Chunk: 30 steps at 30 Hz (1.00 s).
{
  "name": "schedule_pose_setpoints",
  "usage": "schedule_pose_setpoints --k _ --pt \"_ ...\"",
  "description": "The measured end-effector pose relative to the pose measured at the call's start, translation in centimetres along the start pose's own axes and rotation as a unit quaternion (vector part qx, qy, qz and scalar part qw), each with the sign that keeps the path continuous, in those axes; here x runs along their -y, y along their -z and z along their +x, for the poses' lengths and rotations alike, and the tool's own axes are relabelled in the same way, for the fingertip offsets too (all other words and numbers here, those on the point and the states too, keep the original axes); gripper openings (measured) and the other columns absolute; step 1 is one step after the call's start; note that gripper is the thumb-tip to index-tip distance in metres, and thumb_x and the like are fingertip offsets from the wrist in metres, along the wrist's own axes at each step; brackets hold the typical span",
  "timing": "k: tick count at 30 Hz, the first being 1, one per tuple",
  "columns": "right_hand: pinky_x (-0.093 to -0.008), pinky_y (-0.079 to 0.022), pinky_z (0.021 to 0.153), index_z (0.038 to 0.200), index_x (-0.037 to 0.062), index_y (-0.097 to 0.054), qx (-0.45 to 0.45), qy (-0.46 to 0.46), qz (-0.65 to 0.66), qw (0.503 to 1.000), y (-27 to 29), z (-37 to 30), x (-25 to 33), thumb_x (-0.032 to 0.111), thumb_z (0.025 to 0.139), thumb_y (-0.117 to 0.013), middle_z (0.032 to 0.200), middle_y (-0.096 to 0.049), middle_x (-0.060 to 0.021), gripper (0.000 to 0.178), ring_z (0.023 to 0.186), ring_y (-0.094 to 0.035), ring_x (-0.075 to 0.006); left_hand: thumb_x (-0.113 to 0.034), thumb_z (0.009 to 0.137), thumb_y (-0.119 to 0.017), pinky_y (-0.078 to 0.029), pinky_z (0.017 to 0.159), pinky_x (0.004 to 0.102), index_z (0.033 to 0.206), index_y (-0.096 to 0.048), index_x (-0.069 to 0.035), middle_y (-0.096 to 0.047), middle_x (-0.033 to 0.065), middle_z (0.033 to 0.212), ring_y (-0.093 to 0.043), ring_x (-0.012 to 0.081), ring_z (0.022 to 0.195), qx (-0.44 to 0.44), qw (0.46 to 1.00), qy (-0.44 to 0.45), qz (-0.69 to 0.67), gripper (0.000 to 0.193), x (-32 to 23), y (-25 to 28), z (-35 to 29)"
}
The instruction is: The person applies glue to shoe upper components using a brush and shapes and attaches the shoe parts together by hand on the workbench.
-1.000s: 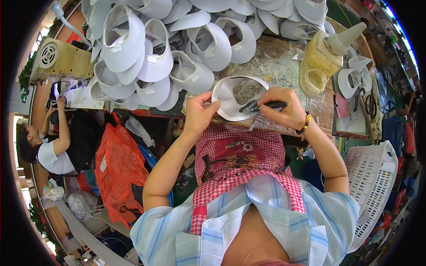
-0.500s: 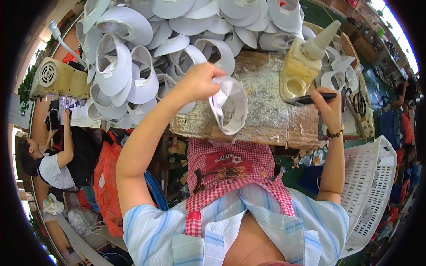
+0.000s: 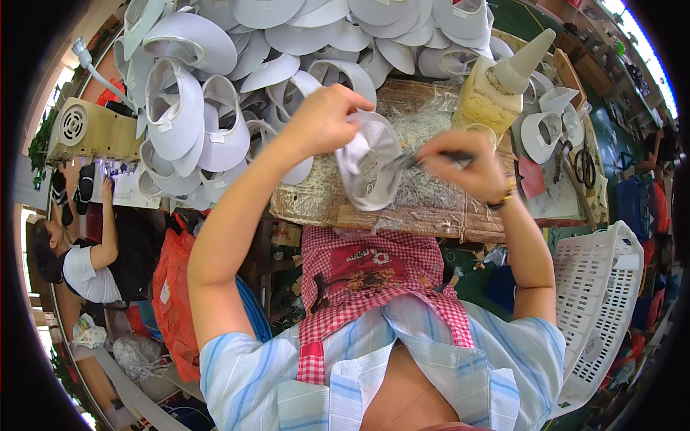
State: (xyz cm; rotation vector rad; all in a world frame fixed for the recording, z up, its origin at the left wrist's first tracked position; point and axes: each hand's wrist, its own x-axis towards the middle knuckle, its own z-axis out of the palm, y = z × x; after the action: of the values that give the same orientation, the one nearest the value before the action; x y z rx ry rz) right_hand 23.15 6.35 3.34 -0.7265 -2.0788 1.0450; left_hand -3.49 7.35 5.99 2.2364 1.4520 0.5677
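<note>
My left hand [image 3: 325,123] grips the upper edge of a white ring-shaped piece [image 3: 349,169], like a hat's headband, and holds it up above the worktop. A dark-handled brush [image 3: 411,161] is in my closed right hand [image 3: 463,165]; that hand is slightly blurred. The brush tip meets the right side of the white ring, or comes very near it; exact contact is hard to make out. Behind my right hand stands a yellowish translucent bottle [image 3: 490,97] with a cone-shaped top, its lower opening partly hidden by the hand.
White sun visors [image 3: 176,108] lie heaped at the back and left. The worn worktop board [image 3: 323,205] carries dried residue. Scissors [image 3: 584,169] lie at the right, above a white plastic basket [image 3: 593,302]. A red bag [image 3: 176,302] hangs at left, near another person [image 3: 93,269].
My right hand has swung left with the brush, from beside the bottle's opening to the white ring. My left hand keeps its grip and has shifted slightly.
</note>
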Motion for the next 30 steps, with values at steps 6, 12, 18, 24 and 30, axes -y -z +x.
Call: schedule_pose_setpoints --k 6,12,18,24,30 --pt "-0.0284 -0.04 0.05 0.088 -0.0029 -0.067 -0.068 -0.302 -0.281 0.908 8.0 -3.0 -3.4 0.026 0.086 -0.065 0.055 -0.053 -0.0092 0.029 0.051 -0.049 -0.0113 0.001 0.072 -0.062 -0.053 0.065 0.029 0.102 -0.067 -0.003 -0.068 0.0125 0.09 -0.065 0.0189 0.078 -0.105 0.978 -0.15 0.096 0.03 -3.5 2.6 -5.2" --pt "-0.028 -0.041 0.051 0.091 0.0014 -0.069 -0.21 -0.095 -0.292 0.928 4.9 -5.0 -3.0 0.028 0.086 -0.066 0.057 -0.056 -0.0105 0.028 0.051 -0.052 -0.0119 -0.011 0.068 -0.064 -0.055 0.071 0.0312 0.097 -0.067 -0.007 -0.06 0.0049 0.094 -0.062 0.023 0.09 -0.142 0.887 -0.354 0.259 0.03 1.5 -5.5 -12.5" --pt "-0.0201 -0.042 0.046 0.084 -0.0028 -0.069 -0.207 -0.224 -0.034 0.952 3.7 -4.3 -0.7 0.03 0.09 -0.062 0.058 -0.061 -0.0023 0.034 0.049 -0.055 -0.0066 -0.011 0.067 -0.066 -0.055 0.071 0.0293 0.097 -0.069 -0.009 -0.06 0.0038 0.094 -0.062 0.0199 0.088 -0.179 0.885 -0.331 0.276 0.03 2.0 -7.2 -14.2" --pt "-0.0212 -0.046 0.051 0.089 -0.0018 -0.069 -0.085 -0.156 0.171 0.969 -7.5 -2.3 1.4 0.016 0.087 -0.067 0.066 -0.064 -0.0044 0.018 0.056 -0.058 -0.0073 -0.008 0.065 -0.069 -0.056 0.065 0.028 0.095 -0.07 -0.01 -0.061 0.0036 0.092 -0.064 0.0184 0.079 -0.207 0.9 -0.31 0.226 0.031 2.7 -7.5 -14.4" --pt "-0.0226 -0.046 0.053 0.093 -0.0008 -0.069 -0.151 -0.054 -0.002 0.987 -5.0 1.4 -5.4 0.016 0.086 -0.067 0.066 -0.063 -0.0052 0.018 0.06 -0.058 -0.0069 -0.008 0.065 -0.069 -0.057 0.064 0.0282 0.095 -0.071 -0.01 -0.062 0.004 0.093 -0.065 0.0193 0.079 -0.233 0.902 -0.307 0.194 0.03 4.0 -8.1 -15.1"
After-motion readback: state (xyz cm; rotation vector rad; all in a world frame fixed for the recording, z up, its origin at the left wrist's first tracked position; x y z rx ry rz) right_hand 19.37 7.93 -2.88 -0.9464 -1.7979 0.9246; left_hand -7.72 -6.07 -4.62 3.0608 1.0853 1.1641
